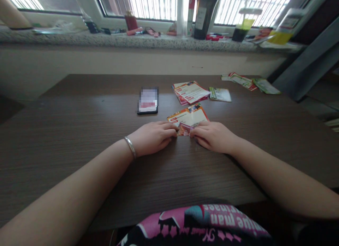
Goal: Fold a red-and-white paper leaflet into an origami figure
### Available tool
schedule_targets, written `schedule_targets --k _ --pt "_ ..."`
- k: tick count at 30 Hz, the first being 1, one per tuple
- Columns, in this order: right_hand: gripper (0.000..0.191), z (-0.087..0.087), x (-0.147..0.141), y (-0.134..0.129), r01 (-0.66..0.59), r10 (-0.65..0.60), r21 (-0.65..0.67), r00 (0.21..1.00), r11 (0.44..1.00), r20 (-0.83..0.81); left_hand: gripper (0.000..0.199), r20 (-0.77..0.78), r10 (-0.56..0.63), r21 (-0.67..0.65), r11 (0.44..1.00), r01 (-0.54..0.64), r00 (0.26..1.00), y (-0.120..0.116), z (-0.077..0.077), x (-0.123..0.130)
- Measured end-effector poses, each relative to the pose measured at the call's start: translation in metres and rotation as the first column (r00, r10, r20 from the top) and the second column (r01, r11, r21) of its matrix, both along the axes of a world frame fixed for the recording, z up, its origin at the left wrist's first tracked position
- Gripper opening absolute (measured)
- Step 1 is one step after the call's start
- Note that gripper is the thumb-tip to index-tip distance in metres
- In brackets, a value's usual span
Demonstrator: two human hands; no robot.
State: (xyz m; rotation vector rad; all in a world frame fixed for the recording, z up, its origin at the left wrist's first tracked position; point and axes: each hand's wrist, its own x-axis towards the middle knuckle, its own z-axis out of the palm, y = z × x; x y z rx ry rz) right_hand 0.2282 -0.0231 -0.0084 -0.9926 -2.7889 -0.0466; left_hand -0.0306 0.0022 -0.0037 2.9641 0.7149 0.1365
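A printed paper leaflet [188,115] with an orange border lies on the table in front of me. Its near edge is turned up, so a strip of the pinkish printed underside shows. My left hand [155,137], with a silver bangle at the wrist, grips the left part of that fold with bent fingers. On the other side, my right hand [215,136] pinches the fold's right part between thumb and fingers. Just beyond the leaflet lies a stack of similar leaflets [191,92].
A phone [147,101] with a blurred screen lies left of the stack. Small green-and-white papers [220,94] sit right of it, and folded colourful papers [242,80] lie at the far right of the table [79,133]. Bottles [205,16] and small items line the windowsill [92,41].
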Motion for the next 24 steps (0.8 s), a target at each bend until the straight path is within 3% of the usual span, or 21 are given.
schedule_targets --k 15,24 --pt "0.016 0.008 0.018 0.002 0.047 -0.047 -0.058 0.999 0.997 -0.001 0.026 0.027 -0.005 -0.035 0.999 0.006 1.000 0.004 0.000 -0.002" --pt "0.020 -0.003 0.014 0.005 0.012 -0.013 -0.033 0.999 0.999 -0.038 0.022 -0.051 0.062 -0.045 0.997 -0.065 0.997 0.006 0.006 -0.008"
